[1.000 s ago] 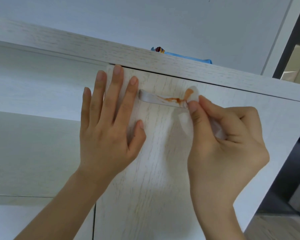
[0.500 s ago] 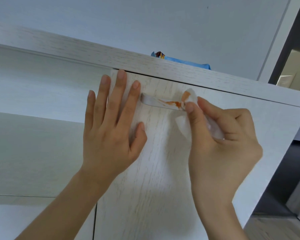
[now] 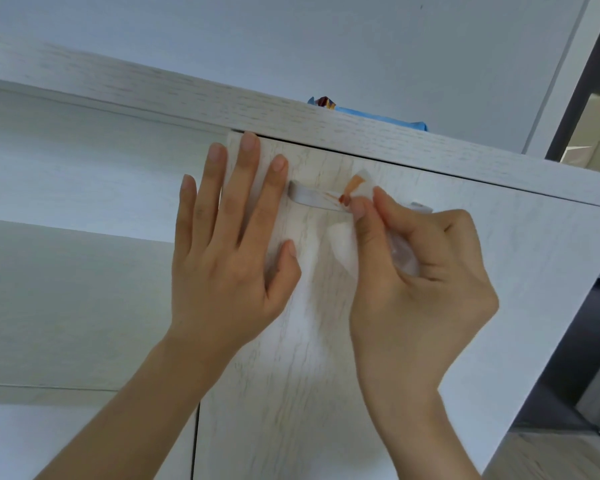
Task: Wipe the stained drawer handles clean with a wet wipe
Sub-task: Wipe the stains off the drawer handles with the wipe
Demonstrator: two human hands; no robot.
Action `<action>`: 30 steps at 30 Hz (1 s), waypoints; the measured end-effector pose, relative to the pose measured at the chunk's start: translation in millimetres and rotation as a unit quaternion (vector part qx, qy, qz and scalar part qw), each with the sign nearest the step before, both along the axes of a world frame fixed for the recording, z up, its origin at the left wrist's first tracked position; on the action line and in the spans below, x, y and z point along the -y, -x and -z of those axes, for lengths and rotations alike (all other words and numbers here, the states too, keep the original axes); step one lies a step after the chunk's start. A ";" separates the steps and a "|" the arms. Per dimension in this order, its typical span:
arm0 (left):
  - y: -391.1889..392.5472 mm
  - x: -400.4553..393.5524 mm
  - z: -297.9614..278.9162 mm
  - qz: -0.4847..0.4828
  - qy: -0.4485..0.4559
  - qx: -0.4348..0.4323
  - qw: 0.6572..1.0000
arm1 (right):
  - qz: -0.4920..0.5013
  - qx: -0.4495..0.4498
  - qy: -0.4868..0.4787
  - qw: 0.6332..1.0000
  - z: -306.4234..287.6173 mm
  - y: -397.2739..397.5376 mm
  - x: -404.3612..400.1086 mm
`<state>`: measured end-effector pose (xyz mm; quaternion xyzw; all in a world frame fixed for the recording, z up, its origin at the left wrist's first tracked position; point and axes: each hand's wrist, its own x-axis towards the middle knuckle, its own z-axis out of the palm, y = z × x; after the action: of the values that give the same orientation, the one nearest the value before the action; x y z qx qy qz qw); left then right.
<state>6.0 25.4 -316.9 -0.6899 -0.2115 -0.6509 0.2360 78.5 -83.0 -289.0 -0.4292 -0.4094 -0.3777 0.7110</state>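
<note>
Right hand [image 3: 413,271] farther left along handle [image 3: 312,198]

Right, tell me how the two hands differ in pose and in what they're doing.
The left hand lies flat with straight, spread fingers; the right hand has its fingers curled.
The left hand holds nothing and presses on the drawer front; the right hand pinches a wipe.
The left hand sits beside the handle, at its clean end; the right hand works at the orange stain.
Both are bare and rest against the same drawer.
</note>
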 end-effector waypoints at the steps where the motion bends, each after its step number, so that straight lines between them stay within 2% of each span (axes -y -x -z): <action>1: 0.2 0.3 -0.2 0.002 0.000 -0.001 1.000 | -0.001 -0.006 0.002 1.000 -1.9 -1.3 2.2; 4: 0.2 0.3 -0.1 0.003 0.000 0.000 1.000 | 0.001 -0.036 -0.009 0.999 -6.6 -3.0 4.0; 8: -0.6 -0.7 0.0 0.001 -0.004 0.005 1.000 | -0.011 -0.010 0.018 1.000 -6.9 5.2 -2.3; 15: -0.9 -2.3 -0.9 0.035 -0.002 0.010 0.999 | -0.035 -0.017 0.033 0.999 -4.3 11.0 -2.9; 19: -0.3 -2.1 0.1 0.039 -0.002 0.011 0.999 | -0.051 -0.058 0.028 0.997 -7.1 5.9 9.0; 27: 0.2 -3.4 -0.3 0.034 -0.008 0.009 0.999 | 0.037 0.007 0.044 0.998 -10.8 15.3 -6.0; 30: -0.9 -4.3 0.2 0.039 -0.010 0.013 0.999 | 0.043 0.000 0.032 0.999 -9.9 15.6 -7.6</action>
<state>6.9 29.7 -317.1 -0.6866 -0.1808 -0.6706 0.2148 63.0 -75.4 -279.1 -0.4688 -0.4021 -0.3946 0.6804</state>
